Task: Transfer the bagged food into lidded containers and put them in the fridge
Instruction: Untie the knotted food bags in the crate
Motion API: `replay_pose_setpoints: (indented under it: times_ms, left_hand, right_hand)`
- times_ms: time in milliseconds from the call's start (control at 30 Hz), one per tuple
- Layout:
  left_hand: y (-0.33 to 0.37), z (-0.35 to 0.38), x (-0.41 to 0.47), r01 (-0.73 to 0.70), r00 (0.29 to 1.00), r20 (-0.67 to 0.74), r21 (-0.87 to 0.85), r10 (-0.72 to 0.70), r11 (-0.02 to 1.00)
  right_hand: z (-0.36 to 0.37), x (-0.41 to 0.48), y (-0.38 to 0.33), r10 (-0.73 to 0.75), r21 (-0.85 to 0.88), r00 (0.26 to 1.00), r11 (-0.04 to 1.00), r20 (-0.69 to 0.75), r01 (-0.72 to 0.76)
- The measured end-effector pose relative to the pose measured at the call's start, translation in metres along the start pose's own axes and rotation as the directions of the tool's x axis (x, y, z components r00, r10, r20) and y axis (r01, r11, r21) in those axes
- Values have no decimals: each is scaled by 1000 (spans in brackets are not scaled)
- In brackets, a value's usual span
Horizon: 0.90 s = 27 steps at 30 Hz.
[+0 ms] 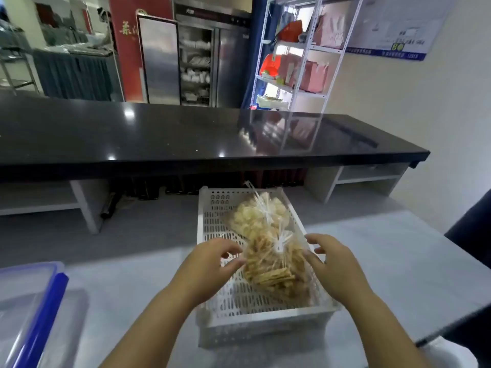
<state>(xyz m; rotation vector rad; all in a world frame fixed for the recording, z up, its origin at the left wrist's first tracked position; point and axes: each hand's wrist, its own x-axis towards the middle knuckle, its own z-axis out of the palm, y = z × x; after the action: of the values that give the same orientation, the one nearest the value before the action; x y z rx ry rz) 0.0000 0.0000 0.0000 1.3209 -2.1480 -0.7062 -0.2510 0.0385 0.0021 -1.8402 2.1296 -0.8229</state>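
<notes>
Clear knotted bag [275, 266] of golden sticks, white perforated basket [212, 224]

The lidded container [26, 301] at the near left is cut off by the picture's edge; the print on the far poster [393, 30] is blurred beyond reading.

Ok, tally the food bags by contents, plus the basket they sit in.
Clear tied bag of pale puffed pieces: 1
Clear tied bag of brown fried sticks: 1
White perforated plastic basket: 1
Total: 3
</notes>
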Motion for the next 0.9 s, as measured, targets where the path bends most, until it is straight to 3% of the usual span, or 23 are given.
replay_pose_setpoints:
  times_ms: [233, 567, 767, 900]
  left_hand:
    - [26, 41, 37, -82, 992, 96, 63, 76, 995]
    - [23, 48, 59, -97, 991, 99, 48, 92, 994]
    - [17, 46, 61, -87, 994, 70, 15, 86, 996]
    - [15, 43, 62, -71, 997, 41, -13, 72, 997]
  right_hand:
    - [9, 33, 13, -144, 78, 971, 988, 189, 131]
    - [8, 51, 12, -233, 112, 964, 969, 131, 219]
    - [-9, 67, 11, -139, 332, 973, 941, 185, 71]
    - [-26, 79, 20, -8, 457, 1000, 889, -22, 17]
